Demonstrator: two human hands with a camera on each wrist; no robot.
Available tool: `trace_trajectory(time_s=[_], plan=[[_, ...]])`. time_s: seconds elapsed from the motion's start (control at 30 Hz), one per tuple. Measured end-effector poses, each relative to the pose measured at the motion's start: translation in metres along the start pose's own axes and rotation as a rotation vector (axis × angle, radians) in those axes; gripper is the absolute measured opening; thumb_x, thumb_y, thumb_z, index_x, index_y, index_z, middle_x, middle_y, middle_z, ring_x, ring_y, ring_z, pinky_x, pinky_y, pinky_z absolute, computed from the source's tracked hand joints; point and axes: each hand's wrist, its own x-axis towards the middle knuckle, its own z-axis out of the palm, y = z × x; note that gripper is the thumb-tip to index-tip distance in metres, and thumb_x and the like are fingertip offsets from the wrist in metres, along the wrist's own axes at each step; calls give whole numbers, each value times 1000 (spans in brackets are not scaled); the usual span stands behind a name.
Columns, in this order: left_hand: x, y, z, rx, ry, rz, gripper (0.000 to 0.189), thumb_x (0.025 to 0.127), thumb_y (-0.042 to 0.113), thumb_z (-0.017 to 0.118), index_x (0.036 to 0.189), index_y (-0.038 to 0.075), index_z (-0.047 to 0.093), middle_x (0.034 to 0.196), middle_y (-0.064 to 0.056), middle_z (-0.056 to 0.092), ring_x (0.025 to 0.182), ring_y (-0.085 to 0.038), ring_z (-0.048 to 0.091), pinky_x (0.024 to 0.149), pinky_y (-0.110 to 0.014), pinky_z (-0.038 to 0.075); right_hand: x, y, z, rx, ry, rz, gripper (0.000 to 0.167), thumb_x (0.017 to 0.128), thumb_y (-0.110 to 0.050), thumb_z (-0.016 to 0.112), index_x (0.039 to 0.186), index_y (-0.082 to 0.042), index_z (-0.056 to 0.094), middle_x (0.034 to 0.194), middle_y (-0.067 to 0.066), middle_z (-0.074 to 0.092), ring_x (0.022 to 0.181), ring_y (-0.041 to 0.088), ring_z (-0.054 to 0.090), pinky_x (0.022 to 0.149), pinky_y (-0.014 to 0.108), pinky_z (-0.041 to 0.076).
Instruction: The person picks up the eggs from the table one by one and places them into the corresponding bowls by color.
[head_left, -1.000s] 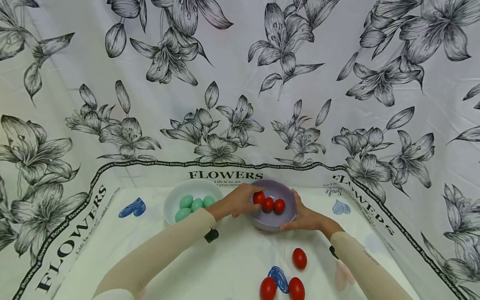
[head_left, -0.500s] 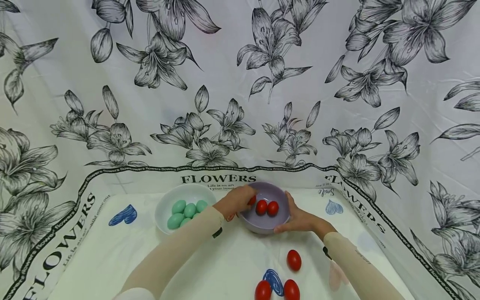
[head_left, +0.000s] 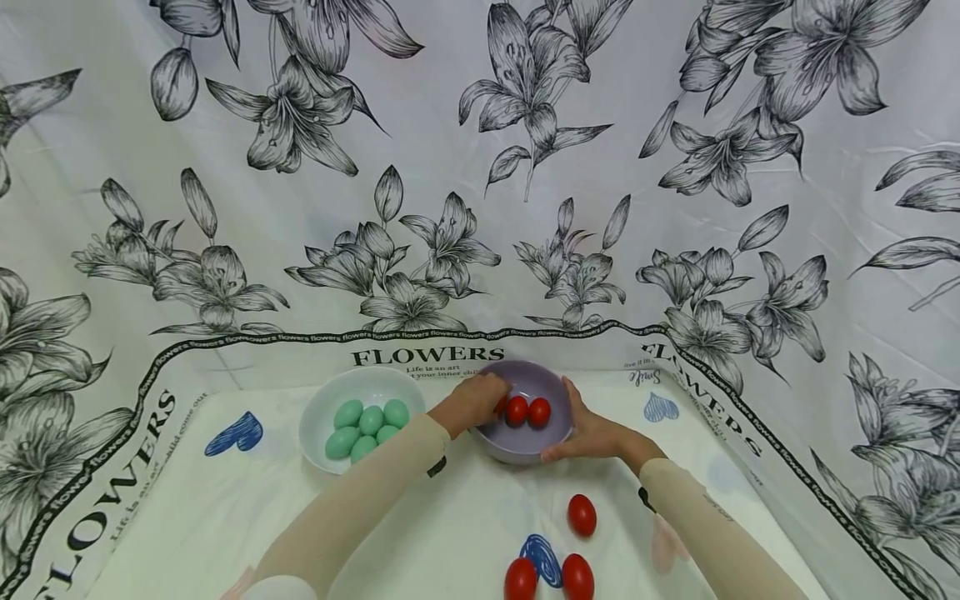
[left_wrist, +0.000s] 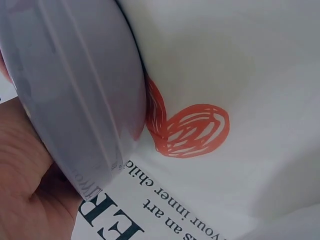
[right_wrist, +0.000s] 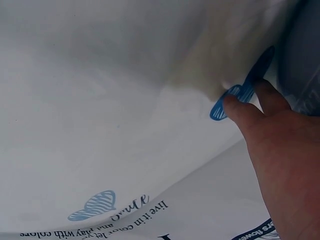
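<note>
A purple bowl (head_left: 517, 455) stands toward the back of the table with red eggs (head_left: 539, 412) inside. My left hand (head_left: 472, 402) reaches over its left rim, fingers round a red egg (head_left: 501, 403) that they partly cover. In the left wrist view the bowl's outer wall (left_wrist: 75, 90) hides the fingertips of that hand (left_wrist: 30, 185). On the opposite side my right hand (head_left: 596, 433) holds the bowl, thumb at the front and fingers farther back. The right wrist view has this hand (right_wrist: 285, 155) beside the dark bowl edge (right_wrist: 302, 65).
A white bowl (head_left: 305, 437) of several green eggs (head_left: 371, 421) stands left of the purple one, behind my left forearm. Three red eggs (head_left: 582, 515) lie on the white cloth (head_left: 420, 533) in front. A flower-printed curtain (head_left: 420, 100) rises behind the table.
My left hand has drawn its fingers closer round the red egg at the bowl's left side, covering more of it. The right hand stays on the bowl. The head view has shifted slightly.
</note>
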Motion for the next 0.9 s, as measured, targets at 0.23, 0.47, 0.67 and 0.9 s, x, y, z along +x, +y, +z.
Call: trace_trajectory(time_s=[0.23, 0.47, 0.67, 0.9], plan=[[-2, -3, 2, -10, -3, 1, 26, 86, 15, 90, 105, 14, 73, 89, 5, 67, 85, -13, 61, 75, -27, 56, -2, -6, 2, 16, -7, -7, 152, 75, -54, 93, 166, -15, -22, 175, 20, 2, 158, 43, 20, 125, 65, 23], [-2, -4, 4, 23, -32, -8, 32, 86, 16, 90, 111, 13, 71, 92, 3, 67, 88, -14, 63, 80, -29, 58, 2, -1, 5, 20, -4, -7, 152, 75, -54, 94, 166, -17, -22, 174, 19, 3, 157, 44, 22, 125, 65, 23], [-11, -4, -5, -42, -14, 25, 36, 93, 21, 84, 124, 7, 71, 107, -4, 73, 87, -13, 63, 79, -27, 57, 3, 0, 7, 25, -17, -9, 151, 76, -54, 93, 166, -18, -23, 174, 19, 1, 158, 43, 20, 125, 64, 23], [-27, -1, -24, -220, 102, 80, 75, 104, 49, 65, 160, 4, 46, 163, -12, 48, 147, -27, 49, 120, -40, 42, 0, -3, -1, 22, -2, -18, 151, 76, -52, 94, 166, -13, -20, 174, 19, 4, 158, 42, 21, 125, 63, 24]])
